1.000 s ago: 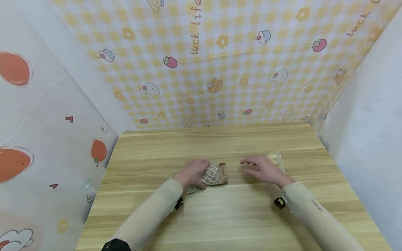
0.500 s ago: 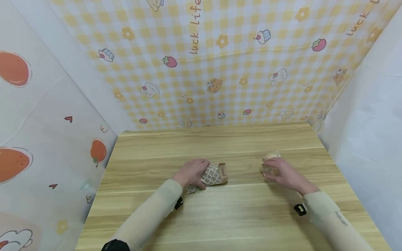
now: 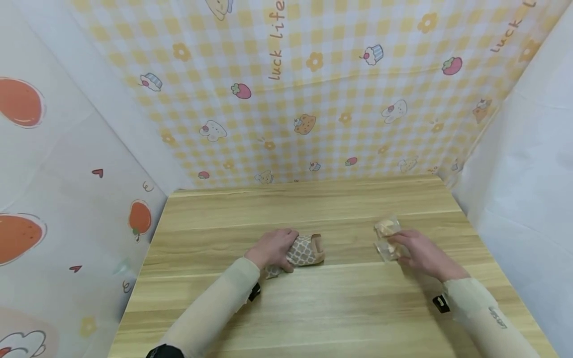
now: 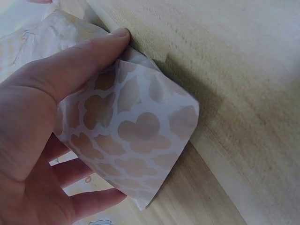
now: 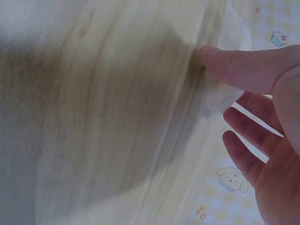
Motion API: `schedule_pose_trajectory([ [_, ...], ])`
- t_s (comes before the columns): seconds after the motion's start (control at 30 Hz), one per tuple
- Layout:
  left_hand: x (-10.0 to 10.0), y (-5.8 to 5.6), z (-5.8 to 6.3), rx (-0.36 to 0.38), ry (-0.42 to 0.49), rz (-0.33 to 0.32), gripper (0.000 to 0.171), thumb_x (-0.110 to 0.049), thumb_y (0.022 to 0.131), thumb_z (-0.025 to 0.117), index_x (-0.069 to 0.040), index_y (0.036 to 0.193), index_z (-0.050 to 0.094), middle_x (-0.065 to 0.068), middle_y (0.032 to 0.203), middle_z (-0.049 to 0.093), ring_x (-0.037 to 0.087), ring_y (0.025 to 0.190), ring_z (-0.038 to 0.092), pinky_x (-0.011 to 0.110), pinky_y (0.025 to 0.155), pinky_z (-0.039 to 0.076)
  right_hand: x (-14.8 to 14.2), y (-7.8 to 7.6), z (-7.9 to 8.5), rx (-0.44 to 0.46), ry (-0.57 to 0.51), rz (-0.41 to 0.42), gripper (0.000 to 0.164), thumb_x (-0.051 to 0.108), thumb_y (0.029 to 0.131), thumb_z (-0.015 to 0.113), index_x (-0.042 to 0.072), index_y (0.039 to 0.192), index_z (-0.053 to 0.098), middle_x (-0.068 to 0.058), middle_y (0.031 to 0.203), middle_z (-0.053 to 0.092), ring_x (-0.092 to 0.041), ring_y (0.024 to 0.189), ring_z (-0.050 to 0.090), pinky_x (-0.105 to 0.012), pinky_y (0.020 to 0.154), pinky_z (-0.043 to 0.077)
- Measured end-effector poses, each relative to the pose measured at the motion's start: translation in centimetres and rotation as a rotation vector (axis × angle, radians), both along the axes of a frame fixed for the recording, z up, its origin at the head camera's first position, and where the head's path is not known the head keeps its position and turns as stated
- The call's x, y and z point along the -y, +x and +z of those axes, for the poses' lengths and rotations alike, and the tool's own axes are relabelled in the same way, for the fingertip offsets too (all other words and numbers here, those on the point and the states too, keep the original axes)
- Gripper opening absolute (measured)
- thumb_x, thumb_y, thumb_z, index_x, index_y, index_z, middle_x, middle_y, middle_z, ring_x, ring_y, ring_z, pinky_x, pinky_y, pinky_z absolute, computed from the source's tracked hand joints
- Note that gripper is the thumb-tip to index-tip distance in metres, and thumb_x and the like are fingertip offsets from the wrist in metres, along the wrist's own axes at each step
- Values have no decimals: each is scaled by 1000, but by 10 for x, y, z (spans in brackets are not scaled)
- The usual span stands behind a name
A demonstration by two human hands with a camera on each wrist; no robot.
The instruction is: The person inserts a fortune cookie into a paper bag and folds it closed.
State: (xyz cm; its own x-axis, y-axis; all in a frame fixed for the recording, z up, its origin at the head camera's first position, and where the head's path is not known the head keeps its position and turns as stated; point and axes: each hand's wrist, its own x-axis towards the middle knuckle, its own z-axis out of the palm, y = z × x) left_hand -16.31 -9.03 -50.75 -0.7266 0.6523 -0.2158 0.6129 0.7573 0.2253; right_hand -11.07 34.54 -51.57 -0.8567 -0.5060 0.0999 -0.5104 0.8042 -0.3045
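My left hand (image 3: 272, 248) grips a paper bag (image 3: 305, 249) with a brown-and-white lattice print, lying on its side on the table. Its brown open mouth faces right. In the left wrist view the thumb lies across the print of the bag (image 4: 145, 126), and the other fingers are round its far side. My right hand (image 3: 423, 253) has thumb and fingers round the edge of a small clear packet (image 3: 386, 249) with pale contents. Behind that lies a similar clear packet (image 3: 387, 226). The right wrist view shows the held packet (image 5: 218, 101) partly hidden by the thumb.
A wooden table (image 3: 340, 308) spreads under both hands. Its back edge meets a yellow checked cloth (image 3: 309, 99) with cartoon prints. White sheets stand at the left (image 3: 67, 149) and right (image 3: 524, 164).
My right hand has moved right and back toward me, from between bag and packets to the nearer packet, so both packets now show. My left hand stays on the bag.
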Motion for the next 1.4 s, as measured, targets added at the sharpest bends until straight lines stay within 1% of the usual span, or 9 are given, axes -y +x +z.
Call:
schedule_pose_trajectory([
  [0.2, 0, 1, -1, -3, -10, 6, 82, -42, 68, 99, -11, 132, 58, 4, 124, 66, 23, 113, 65, 39, 99, 57, -2, 2, -3, 0, 3, -4, 54, 9, 76, 92, 0, 125, 71, -20, 126, 71, -47, 115, 63, -65, 96, 53],
  [0.33, -1, 0, 0, -2, -18, 9, 84, -42, 68, 99, -11, 134, 58, 5, 127, 66, 24, 116, 65, 41, 101, 56, -3, 3, -3, -18, -15, 0, 53, 17, 78, 92, 0, 125, 71, -19, 124, 72, -46, 113, 64, -65, 94, 53],
  [0.6, -1, 1, 0, -9, -19, 12, 86, -42, 69, 99, -11, 137, 57, 6, 131, 66, 24, 119, 64, 41, 103, 55, 7, 4, 1, -1, -175, -4, 50, 17, 82, 90, 0, 126, 71, -16, 121, 74, -41, 110, 69, -63, 93, 55],
  [0.73, -1, 1, 2, -8, -18, 14, 87, -41, 69, 99, -10, 139, 56, 7, 133, 65, 25, 120, 64, 42, 104, 55, 20, 1, 4, -23, -214, 17, 45, 17, 86, 86, 3, 127, 72, -14, 125, 74, -38, 112, 69, -61, 94, 56],
  [0.8, -1, 1, 2, -7, -19, 14, 87, -42, 69, 99, -10, 139, 56, 7, 133, 65, 25, 120, 64, 42, 104, 55, 27, -1, 5, -32, -216, 32, 43, 15, 88, 84, 5, 128, 72, -16, 127, 72, -37, 113, 69, -59, 93, 56],
  [0.97, -1, 2, 1, -6, -22, 13, 86, -43, 68, 99, -11, 137, 57, 6, 130, 66, 24, 118, 64, 42, 102, 56, 43, -7, 6, 2, -213, 61, 39, 16, 95, 78, 8, 132, 72, -19, 131, 70, -38, 117, 68, -55, 90, 59],
  [1.17, -1, 2, 2, -7, -29, 10, 84, -44, 69, 98, -12, 135, 58, 5, 128, 66, 23, 116, 65, 41, 101, 56, 63, -16, 7, 74, -276, 82, 41, 14, 94, 79, 1, 132, 69, -15, 128, 72, -33, 114, 70, -44, 87, 63],
  [1.3, -1, 2, 2, -4, -27, 11, 83, -44, 69, 99, -12, 134, 58, 4, 127, 66, 23, 115, 65, 41, 100, 57, 77, -21, 8, 123, -289, 59, 39, 19, 95, 79, 3, 130, 70, -12, 128, 73, -30, 113, 71, -44, 88, 63],
  [1.4, 0, 2, 2, -1, -22, 13, 83, -43, 68, 99, -12, 134, 58, 4, 126, 66, 22, 114, 65, 40, 99, 57, 87, -25, 7, 130, -290, 58, 37, 21, 95, 79, 5, 127, 71, -10, 125, 74, -29, 111, 71, -46, 89, 62],
])
